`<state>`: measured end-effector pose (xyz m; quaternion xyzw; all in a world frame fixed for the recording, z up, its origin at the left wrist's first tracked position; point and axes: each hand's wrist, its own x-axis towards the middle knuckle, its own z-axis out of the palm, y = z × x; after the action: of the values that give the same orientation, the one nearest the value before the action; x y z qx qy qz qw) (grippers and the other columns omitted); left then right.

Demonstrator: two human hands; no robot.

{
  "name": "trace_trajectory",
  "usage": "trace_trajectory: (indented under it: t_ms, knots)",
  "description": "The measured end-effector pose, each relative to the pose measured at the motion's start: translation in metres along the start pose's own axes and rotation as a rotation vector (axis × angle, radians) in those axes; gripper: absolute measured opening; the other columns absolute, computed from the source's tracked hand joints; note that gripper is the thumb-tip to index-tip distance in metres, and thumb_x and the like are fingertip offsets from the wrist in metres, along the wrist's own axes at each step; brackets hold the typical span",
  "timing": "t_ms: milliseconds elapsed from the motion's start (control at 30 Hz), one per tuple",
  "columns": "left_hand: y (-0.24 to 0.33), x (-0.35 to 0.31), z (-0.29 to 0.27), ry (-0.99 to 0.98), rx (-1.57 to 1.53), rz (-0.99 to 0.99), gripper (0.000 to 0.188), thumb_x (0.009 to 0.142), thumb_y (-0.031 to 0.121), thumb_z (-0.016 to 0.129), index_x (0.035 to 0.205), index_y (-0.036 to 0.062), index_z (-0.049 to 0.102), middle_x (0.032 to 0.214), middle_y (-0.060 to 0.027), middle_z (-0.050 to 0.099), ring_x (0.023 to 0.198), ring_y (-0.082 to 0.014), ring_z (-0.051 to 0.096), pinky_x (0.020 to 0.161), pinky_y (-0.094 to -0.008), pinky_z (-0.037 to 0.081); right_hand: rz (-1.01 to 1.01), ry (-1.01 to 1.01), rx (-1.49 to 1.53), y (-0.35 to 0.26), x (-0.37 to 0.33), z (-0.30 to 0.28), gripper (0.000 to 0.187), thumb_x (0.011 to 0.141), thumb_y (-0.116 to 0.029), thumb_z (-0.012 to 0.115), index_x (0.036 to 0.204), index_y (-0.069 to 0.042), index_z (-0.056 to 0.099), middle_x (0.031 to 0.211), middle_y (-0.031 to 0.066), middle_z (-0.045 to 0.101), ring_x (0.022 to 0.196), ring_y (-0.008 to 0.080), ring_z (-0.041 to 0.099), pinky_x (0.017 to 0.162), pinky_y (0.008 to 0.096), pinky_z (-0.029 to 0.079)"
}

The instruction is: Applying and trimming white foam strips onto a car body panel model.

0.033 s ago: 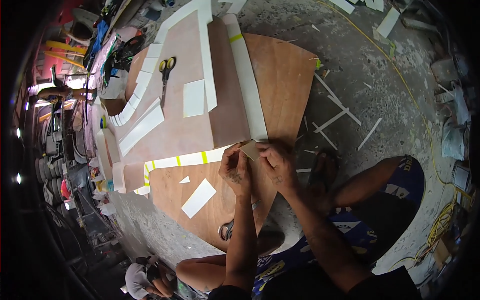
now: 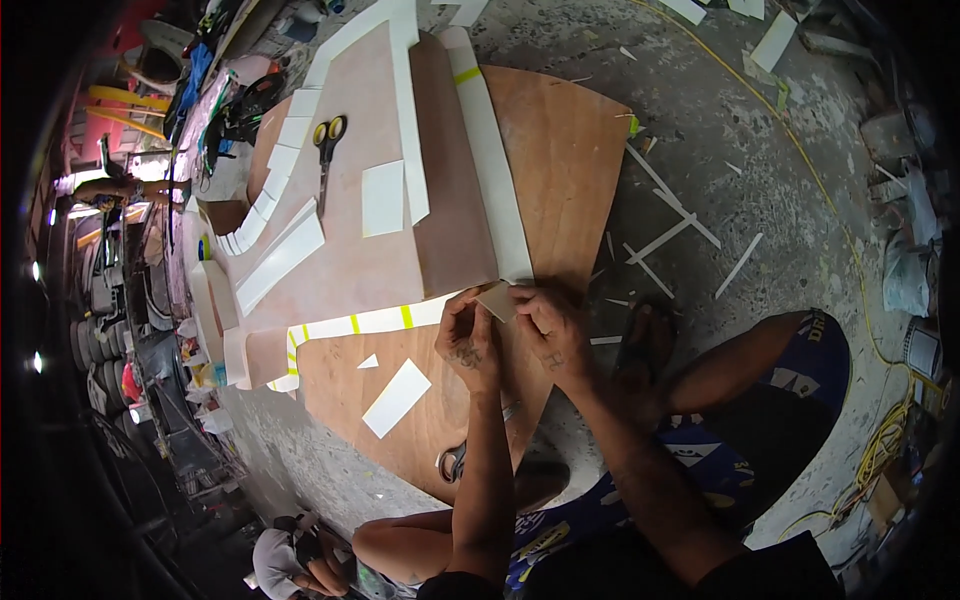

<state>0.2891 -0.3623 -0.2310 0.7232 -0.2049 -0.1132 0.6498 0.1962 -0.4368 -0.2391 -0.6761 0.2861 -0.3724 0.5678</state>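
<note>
Both my hands meet at the near corner of a pinkish-brown moulded panel (image 2: 370,110), which lies on a plywood sheet (image 2: 555,150). My left hand (image 2: 466,345) pinches a small pale piece of card (image 2: 497,301) by its left side. My right hand (image 2: 550,328) is closed, its fingertips at the card's right edge. White card strips line the panel's edges; one strip (image 2: 492,160) runs along its right side, another (image 2: 385,321) with yellow-green tape along its near side. My fingers partly hide the card and the panel corner.
Yellow-and-black scissors (image 2: 327,145) and a white card rectangle (image 2: 383,198) lie on the panel. More scissors (image 2: 452,462), partly under my left forearm, and a white rectangle (image 2: 397,398) rest on the plywood. Card offcuts (image 2: 672,215) litter the concrete floor. A person (image 2: 280,560) is at the lower left.
The small card is tilted slightly differently between my fingers and shows paler. The panel and plywood appear shifted a little to the left in view.
</note>
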Motion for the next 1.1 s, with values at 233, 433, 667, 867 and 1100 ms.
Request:
trace_trajectory:
  t_ms: [233, 433, 667, 867, 1100]
  knots:
    - [-0.005, 0.0, 0.0, 0.024, 0.0, 0.007, 0.015, 0.09, 0.006, 0.064, 0.102, -0.003, 0.061, 0.103, -0.0112, 0.067, 0.095, -0.0175, 0.064, 0.088, -0.0286, 0.049, -0.049, 0.031, -0.03, 0.0, 0.003, 0.003, 0.014, 0.083, -0.002, 0.064, 0.093, -0.004, 0.055, 0.106, 0.0106, 0.067, 0.096, 0.0317, 0.063, 0.082, 0.038, 0.052]
    - [-0.001, -0.003, 0.004, 0.092, 0.035, 0.007, 0.013, 0.09, 0.003, 0.064, 0.103, -0.0009, 0.061, 0.1, -0.0061, 0.066, 0.09, -0.0118, 0.062, 0.082, -0.0246, 0.048, 0.001, 0.036, -0.058, -0.005, 0.004, 0.004, 0.01, 0.083, -0.002, 0.064, 0.089, -0.004, 0.056, 0.095, 0.012, 0.065, 0.09, 0.0334, 0.061, 0.08, 0.0399, 0.05]
    - [-0.002, -0.002, 0.005, 0.131, 0.107, -0.008, 0.013, 0.089, 0.004, 0.068, 0.1, 0.0002, 0.062, 0.097, -0.0057, 0.067, 0.087, -0.0111, 0.062, 0.079, -0.024, 0.049, 0.049, 0.041, -0.054, -0.008, 0.007, 0.004, 0.011, 0.082, -0.002, 0.064, 0.087, -0.004, 0.055, 0.088, 0.0126, 0.063, 0.089, 0.0333, 0.06, 0.077, 0.0405, 0.05]
    - [0.001, -0.003, 0.009, 0.148, 0.066, -0.042, 0.012, 0.089, 0.005, 0.069, 0.098, -0.0002, 0.063, 0.096, -0.006, 0.067, 0.086, -0.0114, 0.062, 0.078, -0.0244, 0.049, 0.084, 0.018, -0.042, -0.008, 0.007, 0.004, 0.011, 0.082, 0.0, 0.064, 0.088, -0.004, 0.056, 0.096, 0.0125, 0.065, 0.092, 0.0324, 0.061, 0.08, 0.0399, 0.049]
    - [0.0, -0.003, 0.008, 0.149, 0.096, -0.01, 0.013, 0.088, 0.004, 0.068, 0.099, -0.0006, 0.062, 0.097, -0.0063, 0.067, 0.087, -0.0124, 0.062, 0.08, -0.0249, 0.049, 0.068, 0.01, -0.051, -0.006, 0.008, 0.003, 0.011, 0.083, -0.001, 0.064, 0.09, -0.004, 0.055, 0.095, 0.0134, 0.065, 0.092, 0.0337, 0.06, 0.079, 0.0409, 0.05]
